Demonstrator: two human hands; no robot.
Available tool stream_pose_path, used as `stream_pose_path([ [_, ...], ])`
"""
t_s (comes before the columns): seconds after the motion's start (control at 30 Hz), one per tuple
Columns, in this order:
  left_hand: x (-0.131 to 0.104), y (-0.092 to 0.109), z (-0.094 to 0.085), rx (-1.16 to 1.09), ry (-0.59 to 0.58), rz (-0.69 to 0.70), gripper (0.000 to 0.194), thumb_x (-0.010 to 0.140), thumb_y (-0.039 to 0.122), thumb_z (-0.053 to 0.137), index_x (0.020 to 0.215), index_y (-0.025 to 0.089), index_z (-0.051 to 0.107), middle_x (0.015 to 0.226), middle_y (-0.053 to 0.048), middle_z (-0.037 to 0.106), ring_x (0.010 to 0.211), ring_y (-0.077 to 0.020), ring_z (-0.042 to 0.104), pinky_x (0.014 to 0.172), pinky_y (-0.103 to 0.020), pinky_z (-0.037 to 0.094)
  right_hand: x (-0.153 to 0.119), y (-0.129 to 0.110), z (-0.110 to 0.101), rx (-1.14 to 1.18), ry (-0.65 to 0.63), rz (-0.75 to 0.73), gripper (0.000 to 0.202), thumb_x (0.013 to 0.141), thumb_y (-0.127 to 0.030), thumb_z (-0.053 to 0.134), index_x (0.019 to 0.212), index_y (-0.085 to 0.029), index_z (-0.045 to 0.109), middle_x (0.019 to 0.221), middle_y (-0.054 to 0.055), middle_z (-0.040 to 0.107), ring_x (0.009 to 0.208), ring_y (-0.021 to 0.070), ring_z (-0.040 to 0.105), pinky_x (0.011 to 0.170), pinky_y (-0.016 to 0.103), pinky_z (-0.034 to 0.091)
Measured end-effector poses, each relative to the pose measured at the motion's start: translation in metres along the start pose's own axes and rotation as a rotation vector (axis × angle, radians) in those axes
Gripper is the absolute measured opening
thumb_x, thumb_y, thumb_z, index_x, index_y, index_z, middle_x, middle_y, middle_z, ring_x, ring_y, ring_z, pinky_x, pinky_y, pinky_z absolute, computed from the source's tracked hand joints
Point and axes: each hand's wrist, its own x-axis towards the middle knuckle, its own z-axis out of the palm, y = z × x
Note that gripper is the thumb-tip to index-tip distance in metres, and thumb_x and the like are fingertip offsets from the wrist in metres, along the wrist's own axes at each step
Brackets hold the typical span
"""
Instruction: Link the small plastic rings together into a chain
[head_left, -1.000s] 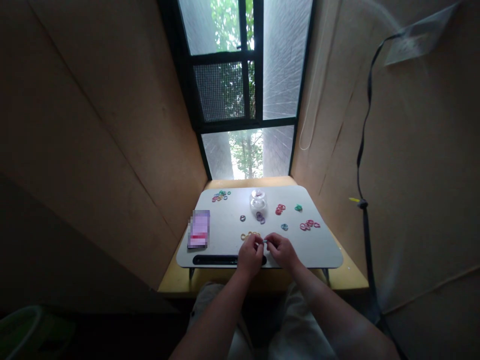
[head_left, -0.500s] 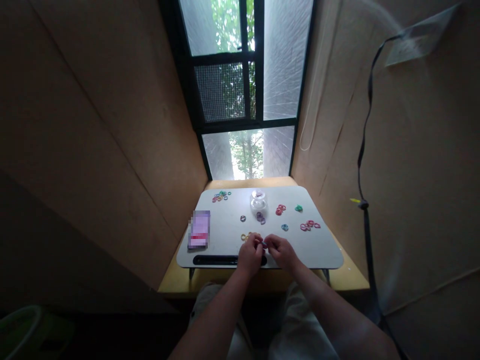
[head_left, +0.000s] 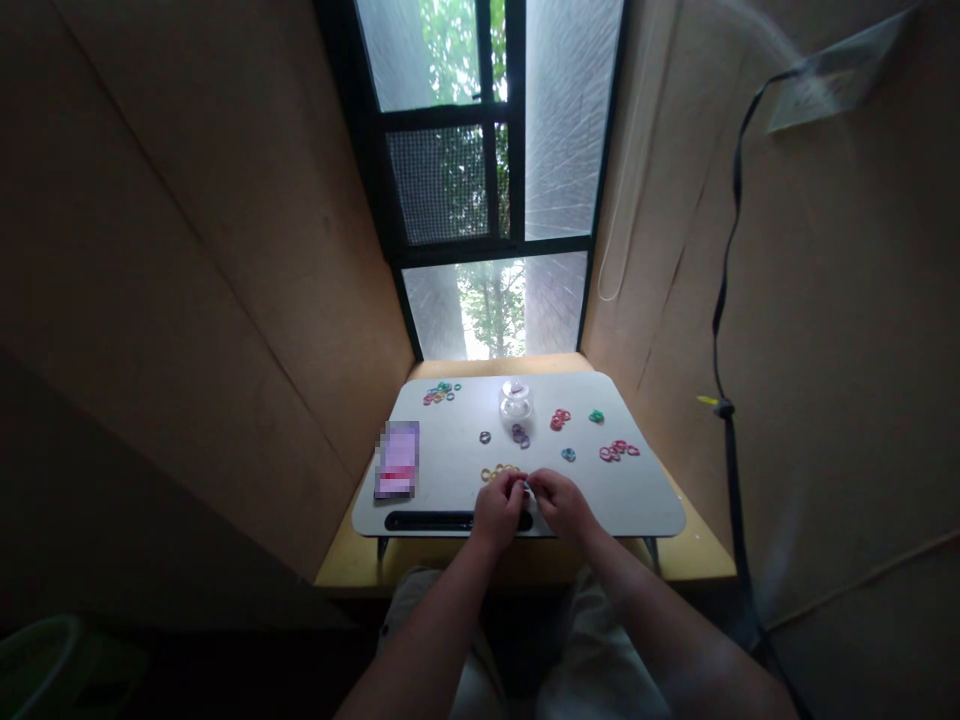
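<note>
My left hand [head_left: 499,510] and my right hand [head_left: 559,500] meet over the front of a white lap table [head_left: 442,480]. Both are closed, fingertips pinching a small bluish hair tie [head_left: 527,485] that the fingers mostly hide. Just beyond my left fingers lie several yellow hair ties [head_left: 491,472], partly covered by the hand. Farther back are purple hair ties [head_left: 520,436] and a dark one [head_left: 485,437]. To the right sit blue [head_left: 568,455], red [head_left: 559,419], green [head_left: 596,416] and pinkish-red hair ties [head_left: 618,451], grouped by colour.
A clear jar [head_left: 516,405] stands near the back middle. Mixed-colour hair ties [head_left: 441,392] lie at the back left. A blurred purple-pink item [head_left: 398,460] rests at the left edge. A black slot [head_left: 431,521] runs along the front. Walls flank the table; a window is behind.
My fingertips have shifted slightly around the small bluish hair tie, and less of it shows. The things on the table stay where they were.
</note>
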Motion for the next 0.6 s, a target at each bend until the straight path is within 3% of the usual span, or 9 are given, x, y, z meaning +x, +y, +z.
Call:
stream_pose_path([
  [0.37, -0.001, -0.001, -0.002, 0.026, 0.016, 0.023, 0.021, 0.085, 0.029, 0.056, 0.099, 0.021, 0.07, 0.092, -0.004, 0.073, 0.082, -0.0165, 0.067, 0.078, -0.029, 0.052, -0.001, -0.003, -0.002, -0.03, 0.015, -0.019, 0.016, 0.083, -0.013, 0.049, 0.081, -0.021, 0.062, 0.079, 0.002, 0.061, 0.076, 0.0163, 0.056, 0.071, 0.027, 0.044],
  [0.6, 0.002, -0.008, 0.002, -0.002, 0.047, -0.032, 0.017, 0.083, 0.026, 0.062, 0.095, 0.021, 0.072, 0.091, -0.005, 0.074, 0.082, -0.0178, 0.067, 0.079, -0.032, 0.053, 0.002, 0.002, -0.004, -0.023, 0.01, 0.002, 0.025, 0.072, -0.006, 0.047, 0.078, -0.021, 0.065, 0.078, 0.002, 0.064, 0.075, 0.0166, 0.057, 0.073, 0.028, 0.045],
])
